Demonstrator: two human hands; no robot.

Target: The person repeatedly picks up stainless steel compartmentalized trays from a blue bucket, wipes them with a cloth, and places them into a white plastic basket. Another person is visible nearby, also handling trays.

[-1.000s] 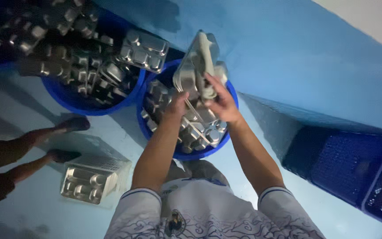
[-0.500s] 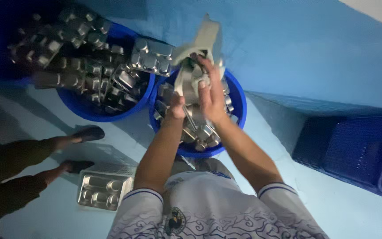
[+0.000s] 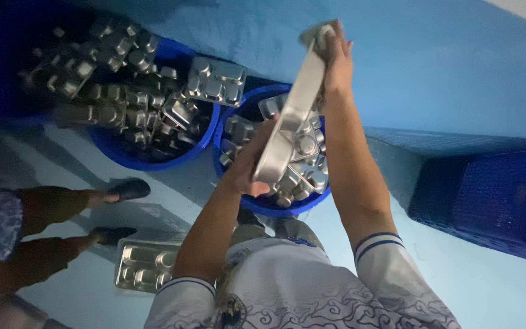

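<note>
A steel compartment tray (image 3: 292, 116) is held on edge above a round blue tub (image 3: 257, 204) full of similar metal trays. My left hand (image 3: 248, 170) grips the tray's near end. My right hand (image 3: 336, 52) presses a crumpled cloth (image 3: 313, 33) against its far end, close to the blue wall. The tray tilts from lower left up to upper right.
A second, larger blue tub (image 3: 129, 158) heaped with metal trays stands to the left. One tray (image 3: 144, 265) lies flat on the pale floor. Another person's legs and dark sandals (image 3: 126, 190) are at the left. Blue plastic crates (image 3: 488, 195) sit at the right.
The tray has been turned on edge and raised toward the wall. My right hand slid up to its far end; my left hand dropped to the near end.
</note>
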